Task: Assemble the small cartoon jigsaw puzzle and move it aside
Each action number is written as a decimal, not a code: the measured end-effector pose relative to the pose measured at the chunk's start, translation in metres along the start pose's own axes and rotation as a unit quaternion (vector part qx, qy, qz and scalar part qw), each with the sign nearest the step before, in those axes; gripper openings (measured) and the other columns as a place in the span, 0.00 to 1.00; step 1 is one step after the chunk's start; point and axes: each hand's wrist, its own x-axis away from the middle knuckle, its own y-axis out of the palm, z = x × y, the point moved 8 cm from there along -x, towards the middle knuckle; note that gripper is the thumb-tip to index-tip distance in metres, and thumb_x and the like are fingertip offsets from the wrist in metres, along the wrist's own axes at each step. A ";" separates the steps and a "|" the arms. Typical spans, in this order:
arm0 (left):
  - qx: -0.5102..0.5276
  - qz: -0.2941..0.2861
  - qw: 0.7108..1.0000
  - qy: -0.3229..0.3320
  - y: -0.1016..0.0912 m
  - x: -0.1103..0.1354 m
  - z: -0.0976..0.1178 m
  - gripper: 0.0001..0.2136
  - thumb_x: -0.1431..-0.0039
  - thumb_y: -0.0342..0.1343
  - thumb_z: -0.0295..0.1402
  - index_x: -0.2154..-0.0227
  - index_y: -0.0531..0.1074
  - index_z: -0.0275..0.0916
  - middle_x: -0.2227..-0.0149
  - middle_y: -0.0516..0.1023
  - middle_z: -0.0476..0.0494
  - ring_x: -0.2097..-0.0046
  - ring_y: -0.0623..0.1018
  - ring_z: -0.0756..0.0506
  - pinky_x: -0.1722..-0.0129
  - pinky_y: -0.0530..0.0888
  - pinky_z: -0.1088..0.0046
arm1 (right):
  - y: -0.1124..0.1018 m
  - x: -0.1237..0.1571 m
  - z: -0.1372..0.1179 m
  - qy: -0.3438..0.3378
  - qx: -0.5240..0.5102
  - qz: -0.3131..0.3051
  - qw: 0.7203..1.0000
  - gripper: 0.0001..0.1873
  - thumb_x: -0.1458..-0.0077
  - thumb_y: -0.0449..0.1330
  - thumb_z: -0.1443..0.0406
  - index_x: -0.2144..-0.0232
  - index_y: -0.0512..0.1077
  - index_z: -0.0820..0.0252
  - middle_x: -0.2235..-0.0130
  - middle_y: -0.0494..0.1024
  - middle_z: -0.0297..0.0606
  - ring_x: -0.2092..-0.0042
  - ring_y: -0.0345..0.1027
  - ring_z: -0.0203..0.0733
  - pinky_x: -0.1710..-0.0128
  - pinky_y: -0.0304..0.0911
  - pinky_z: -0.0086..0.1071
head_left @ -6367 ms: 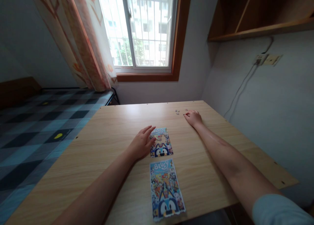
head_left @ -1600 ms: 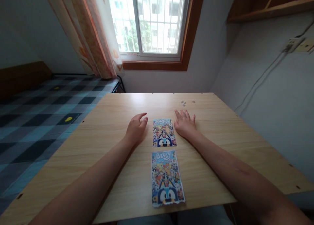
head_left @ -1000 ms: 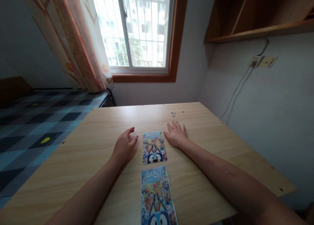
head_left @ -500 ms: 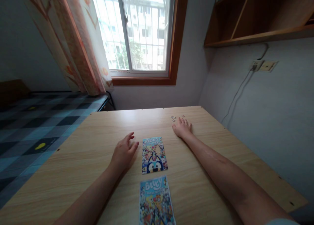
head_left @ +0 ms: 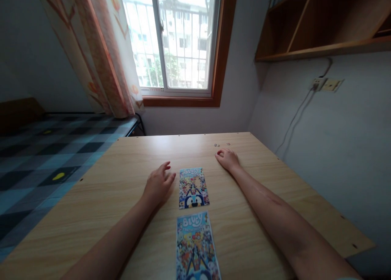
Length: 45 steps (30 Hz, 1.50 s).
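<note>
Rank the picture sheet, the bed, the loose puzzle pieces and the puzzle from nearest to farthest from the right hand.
From the right hand:
1. Loose puzzle pieces, just beyond it, toward the window side.
2. Puzzle, to its left, nearer the person.
3. Picture sheet, at the near edge of the table.
4. Bed, off the table, far left.

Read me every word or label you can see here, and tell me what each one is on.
"BLUEY": title at the top of the near printed sheet.
"BLUEY": top of the puzzle just beyond it, barely readable.
Smaller line under the sheet's title: too small to read.
Wall socket: no readable marking.
</note>
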 end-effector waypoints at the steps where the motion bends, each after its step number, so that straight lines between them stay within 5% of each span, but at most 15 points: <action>1: -0.002 -0.003 1.000 0.000 0.000 0.000 0.001 0.26 0.41 0.53 0.42 0.42 0.67 0.36 0.49 0.79 0.36 0.47 0.78 0.36 0.43 0.71 0.54 | 0.000 0.000 0.001 0.000 -0.005 0.003 1.000 0.13 0.40 0.57 0.57 0.59 0.78 0.55 0.51 0.80 0.40 0.48 0.70 0.45 0.46 0.59 0.35; 14: -0.020 -0.019 1.000 0.011 0.005 0.003 0.006 0.20 0.39 0.54 0.37 0.45 0.71 0.37 0.50 0.80 0.37 0.48 0.79 0.39 0.45 0.72 0.59 | 0.000 0.007 0.004 -0.032 -0.133 0.004 0.991 0.07 0.45 0.61 0.64 0.63 0.76 0.57 0.61 0.82 0.40 0.58 0.75 0.45 0.57 0.66 0.33; 22: -0.028 -0.003 0.997 0.076 0.001 0.007 0.022 0.15 0.41 0.55 0.33 0.53 0.77 0.39 0.51 0.80 0.39 0.49 0.78 0.38 0.44 0.73 0.55 | -0.004 0.022 -0.028 -0.104 -0.258 -0.039 0.960 0.08 0.44 0.62 0.63 0.63 0.80 0.57 0.62 0.83 0.38 0.61 0.76 0.42 0.56 0.70 0.34; 24: -0.023 0.009 0.991 0.128 -0.001 0.014 0.037 0.11 0.41 0.56 0.31 0.57 0.79 0.40 0.52 0.80 0.40 0.49 0.77 0.39 0.45 0.74 0.55 | 0.000 0.027 -0.040 -0.091 -0.356 -0.094 0.925 0.11 0.45 0.63 0.61 0.61 0.80 0.59 0.65 0.83 0.39 0.65 0.76 0.40 0.60 0.72 0.34; 27: -0.006 0.013 0.977 0.212 -0.003 0.026 0.063 0.08 0.40 0.57 0.29 0.61 0.79 0.42 0.53 0.80 0.42 0.51 0.77 0.42 0.48 0.75 0.56 | 0.015 0.045 -0.063 -0.051 -0.503 -0.278 0.817 0.15 0.50 0.69 0.60 0.60 0.79 0.61 0.68 0.81 0.39 0.70 0.74 0.37 0.64 0.75 0.34; 33: 0.020 -0.049 0.956 0.289 0.005 0.040 0.089 0.05 0.38 0.58 0.30 0.65 0.80 0.42 0.59 0.81 0.44 0.57 0.78 0.44 0.53 0.76 0.60 | 0.021 0.087 -0.085 -0.018 -0.495 -0.520 0.696 0.20 0.53 0.73 0.64 0.58 0.74 0.61 0.69 0.79 0.35 0.70 0.77 0.37 0.68 0.78 0.32; 37: 0.024 -0.069 0.954 0.291 0.005 0.042 0.092 0.05 0.37 0.58 0.32 0.66 0.80 0.41 0.63 0.82 0.44 0.59 0.78 0.45 0.55 0.76 0.62 | 0.025 0.105 -0.090 -0.015 -0.456 -0.591 0.665 0.22 0.58 0.75 0.63 0.64 0.69 0.62 0.72 0.78 0.32 0.73 0.76 0.37 0.73 0.77 0.31; 45: 0.046 -0.094 0.943 0.317 0.005 0.051 0.105 0.08 0.36 0.59 0.38 0.60 0.79 0.41 0.59 0.82 0.43 0.57 0.78 0.45 0.54 0.76 0.63 | 0.019 0.112 -0.107 -0.046 -0.442 -0.591 0.673 0.21 0.56 0.74 0.61 0.68 0.66 0.61 0.75 0.75 0.29 0.77 0.72 0.33 0.75 0.77 0.30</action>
